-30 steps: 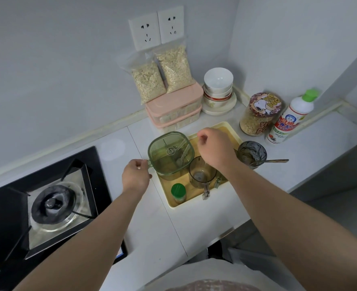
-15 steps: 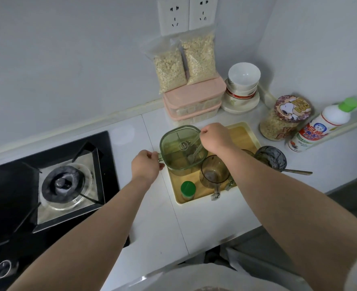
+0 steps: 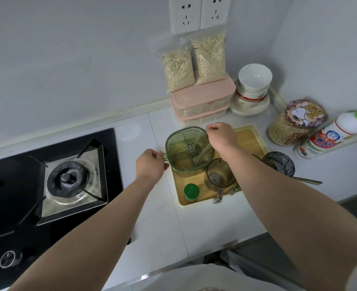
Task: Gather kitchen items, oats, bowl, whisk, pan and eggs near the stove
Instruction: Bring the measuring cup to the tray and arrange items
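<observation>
Gathering: my left hand (image 3: 151, 164) pinches the green box (image 3: 186, 156) by its handle, right hand (image 3: 220, 137) grips its rim; next, I lift it level toward the stove (image 3: 68, 177).

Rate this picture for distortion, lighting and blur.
Head view: wide-angle bowing curves the edges of the counter. Head view: light is soft and even, with a faint sheen on the stove. Head view: the bottle at the right edge is smeared; the green container looks sharp.
</observation>
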`<state>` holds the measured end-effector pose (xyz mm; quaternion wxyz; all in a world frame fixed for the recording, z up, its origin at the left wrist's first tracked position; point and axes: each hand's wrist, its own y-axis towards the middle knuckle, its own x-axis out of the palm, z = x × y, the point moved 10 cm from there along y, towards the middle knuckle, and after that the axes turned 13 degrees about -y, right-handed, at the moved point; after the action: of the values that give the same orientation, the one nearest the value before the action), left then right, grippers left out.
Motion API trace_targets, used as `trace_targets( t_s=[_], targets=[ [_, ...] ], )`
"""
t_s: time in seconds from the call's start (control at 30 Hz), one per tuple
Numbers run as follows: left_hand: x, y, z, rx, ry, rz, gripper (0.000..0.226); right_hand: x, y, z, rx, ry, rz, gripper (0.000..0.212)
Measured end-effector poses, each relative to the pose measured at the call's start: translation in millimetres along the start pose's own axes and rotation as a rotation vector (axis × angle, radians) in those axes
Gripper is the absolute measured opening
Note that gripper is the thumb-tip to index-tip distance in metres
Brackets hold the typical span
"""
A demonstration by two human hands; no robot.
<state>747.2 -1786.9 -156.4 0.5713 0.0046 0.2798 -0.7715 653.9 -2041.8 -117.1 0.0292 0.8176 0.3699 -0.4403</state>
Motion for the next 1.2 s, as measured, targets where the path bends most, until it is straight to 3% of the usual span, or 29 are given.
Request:
trace_targets(
  t_s=[0.37,0.5,0.87,1.07,1.2],
  targets=[
    [1.1,1.1,-1.1,0.004,0.017,0.003,0.022,20.9,15.0,-6.9,0.043,0.270,-0.133,0.025],
    [0.8,2.7,-1.1,-0.002,-0.001,-0.006,0.022,18.9,17.1,9.5,0.094,0.092,-0.114,0.034],
    [3.4,0.9,2.0,0.003,-0.099,-0.024,0.008,8.4,11.9,26.7,0.213,-0.116,-0.136,0.004],
    [5.3,-2.2,4.5,0.018,-0.072,-0.057,0.009,7.0,0.5,27.0,0.138,-0.282,-0.115,0.025],
    [6.6,-3.9,2.2,-0.038,-0.091,-0.056,0.025,2.1,-8.2,20.6,0.090,-0.299,-0.129,0.026]
  ],
)
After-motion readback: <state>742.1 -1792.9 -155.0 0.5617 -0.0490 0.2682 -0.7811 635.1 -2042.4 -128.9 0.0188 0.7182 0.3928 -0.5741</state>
